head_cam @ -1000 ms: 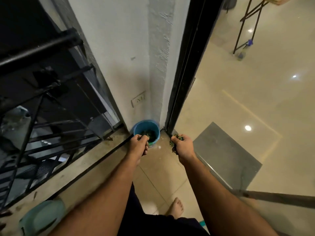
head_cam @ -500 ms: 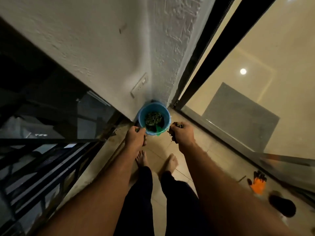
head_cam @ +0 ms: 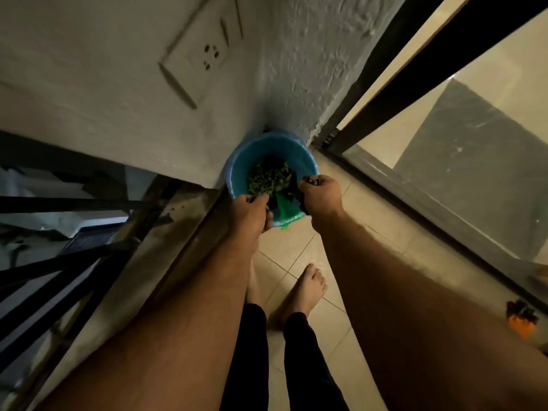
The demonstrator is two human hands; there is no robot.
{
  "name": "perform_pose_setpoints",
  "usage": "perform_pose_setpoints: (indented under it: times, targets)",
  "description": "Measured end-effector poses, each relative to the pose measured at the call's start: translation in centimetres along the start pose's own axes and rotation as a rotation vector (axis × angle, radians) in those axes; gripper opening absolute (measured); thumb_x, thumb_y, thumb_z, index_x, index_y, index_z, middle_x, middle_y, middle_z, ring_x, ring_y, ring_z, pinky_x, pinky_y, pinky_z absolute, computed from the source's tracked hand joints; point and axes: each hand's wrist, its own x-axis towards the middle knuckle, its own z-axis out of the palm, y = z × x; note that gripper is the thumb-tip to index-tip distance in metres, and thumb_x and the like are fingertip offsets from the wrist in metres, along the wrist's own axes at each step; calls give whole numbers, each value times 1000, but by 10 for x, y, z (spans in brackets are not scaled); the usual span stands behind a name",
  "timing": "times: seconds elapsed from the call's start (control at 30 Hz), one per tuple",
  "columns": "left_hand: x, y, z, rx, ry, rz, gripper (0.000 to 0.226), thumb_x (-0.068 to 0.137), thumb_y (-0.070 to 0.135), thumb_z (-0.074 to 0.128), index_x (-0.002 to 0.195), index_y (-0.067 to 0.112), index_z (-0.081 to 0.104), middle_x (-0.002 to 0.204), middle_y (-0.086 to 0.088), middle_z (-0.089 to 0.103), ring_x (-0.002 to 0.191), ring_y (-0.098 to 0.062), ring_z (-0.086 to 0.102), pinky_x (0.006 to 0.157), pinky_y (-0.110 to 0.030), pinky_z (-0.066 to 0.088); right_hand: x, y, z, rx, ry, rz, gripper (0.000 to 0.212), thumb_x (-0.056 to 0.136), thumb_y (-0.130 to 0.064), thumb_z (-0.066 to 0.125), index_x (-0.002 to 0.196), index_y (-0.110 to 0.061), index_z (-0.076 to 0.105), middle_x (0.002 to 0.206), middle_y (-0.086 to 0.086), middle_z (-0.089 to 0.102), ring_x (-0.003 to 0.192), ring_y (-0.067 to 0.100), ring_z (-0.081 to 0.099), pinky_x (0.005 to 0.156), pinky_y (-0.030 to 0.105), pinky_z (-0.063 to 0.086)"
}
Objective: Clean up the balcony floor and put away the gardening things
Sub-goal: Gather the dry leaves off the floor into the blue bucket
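Note:
A blue bucket stands in the corner where the white wall meets the sliding door frame. Green leaf scraps lie in it, and a green bag edge hangs over its near rim. My left hand is curled at the bucket's near left rim and grips a small clump of plant debris. My right hand is a fist over the near right rim, with dark leaf bits showing at the top of the fist.
A wall socket sits above the bucket. Black railing bars and a dirty ledge run on the left. The glass sliding door is on the right. An orange and black glove lies on the tiled floor. My bare feet stand below the bucket.
I have stepped closer and the view has tilted down, so the bucket looms larger. Both fists, still holding plant debris, have moved from in front of the bucket to over its rim.

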Motion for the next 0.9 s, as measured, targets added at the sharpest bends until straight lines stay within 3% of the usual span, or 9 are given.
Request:
perform_pose_setpoints:
  times: [0.07, 0.13, 0.23, 0.33, 0.43, 0.53, 0.7, 0.83, 0.9]
  targets:
    - [31, -7, 5, 6, 15, -8, 19, 97, 16, 58, 111, 4, 55, 63, -5, 52, 49, -12, 47, 40, -22, 41, 26, 6, 13, -20, 16, -4, 6, 89, -11, 64, 90, -16, 61, 96, 10, 68, 89, 27, 69, 79, 41, 61]
    - [56, -10, 8, 3, 27, -33, 27, 97, 18, 58, 119, 2, 55, 66, -6, 55, 54, -14, 51, 47, -26, 46, 46, 10, 23, -55, 25, -20, 8, 88, -12, 64, 91, -19, 60, 98, 10, 68, 92, 27, 69, 84, 42, 59]
    - [81, -12, 13, -78, -13, -104, 42, 96, 28, 62, 132, 10, 51, 96, -8, 60, 80, -17, 60, 62, -29, 55, 67, 21, 34, -78, 19, -23, 10, 88, -12, 63, 92, -20, 60, 99, 10, 68, 93, 28, 68, 86, 44, 58]
    - [93, -14, 17, -160, -98, -142, 64, 93, 53, 57, 145, 21, 39, 128, -7, 49, 118, -27, 52, 85, -45, 58, 74, 28, 36, -59, -19, 7, 15, 88, -15, 65, 99, -20, 57, 95, 4, 64, 94, 24, 66, 87, 43, 58]
    - [99, -19, 19, -202, -150, -157, 84, 85, 77, 43, 150, 24, 35, 140, -12, 49, 125, -33, 52, 90, -51, 55, 74, 30, 32, 38, -99, 62, 30, 90, -29, 67, 115, -16, 57, 101, 2, 62, 93, 18, 61, 88, 40, 55]
    - [97, -19, 19, -229, -145, -165, 91, 85, 81, 35, 154, 21, 29, 149, -15, 43, 133, -34, 46, 101, -54, 48, 70, 28, 29, 102, -144, 90, 33, 93, -38, 64, 116, -16, 56, 100, -1, 61, 90, 13, 58, 85, 38, 53]
    - [73, -3, 15, -164, -131, -135, 91, 87, 80, 29, 156, 21, 25, 156, -15, 33, 139, -34, 40, 94, -48, 48, 55, 9, 17, 126, -106, 109, 19, 98, -32, 58, 104, -14, 57, 103, 7, 60, 97, 23, 61, 79, 43, 60]
    - [37, 10, 11, -81, -118, -115, 88, 89, 78, 25, 156, 21, 24, 158, -12, 30, 140, -33, 38, 97, -48, 45, 29, -4, -5, 65, -70, 57, 11, 98, -16, 58, 88, -11, 58, 89, 12, 62, 76, 21, 66, 65, 37, 62]
    - [17, 16, 9, -16, -118, -84, 86, 90, 77, 24, 156, 21, 25, 157, -12, 31, 140, -32, 38, 96, -48, 46, 7, -12, -18, 8, -82, 2, 14, 94, -16, 65, 84, -13, 56, 92, 12, 65, 75, 19, 66, 62, 32, 61]
